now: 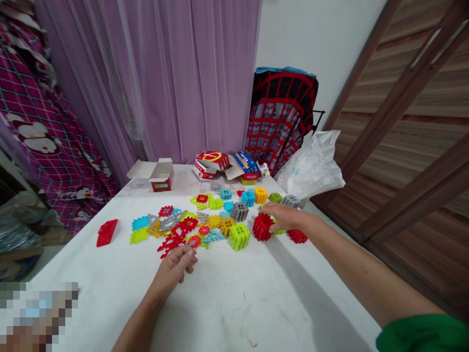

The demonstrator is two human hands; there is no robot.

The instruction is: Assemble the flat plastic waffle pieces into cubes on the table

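Observation:
My right hand point(281, 216) is curled over a red cube point(262, 228) built from toothed plastic pieces, thumb at its right side and fingers over its top. My left hand point(179, 264) hovers at the near edge of the flat pieces, its fingers loosely curled together around nothing I can see. Just beyond it lie flat red interlocking pieces point(175, 238). A lime green cube point(239, 236) stands left of the red one, with a dark grey cube point(240, 211) behind. Partly under my right forearm is another red block point(297, 236).
Blue cubes point(248, 197) and a yellow cube point(261, 195) stand farther back. Flat yellow pieces point(214, 221) lie mid-table. A red plastic piece point(107, 232) sits at left. Opened boxes point(161, 177) line the back, near a white plastic bag point(311, 166). White cloth point(220, 303) covers the table.

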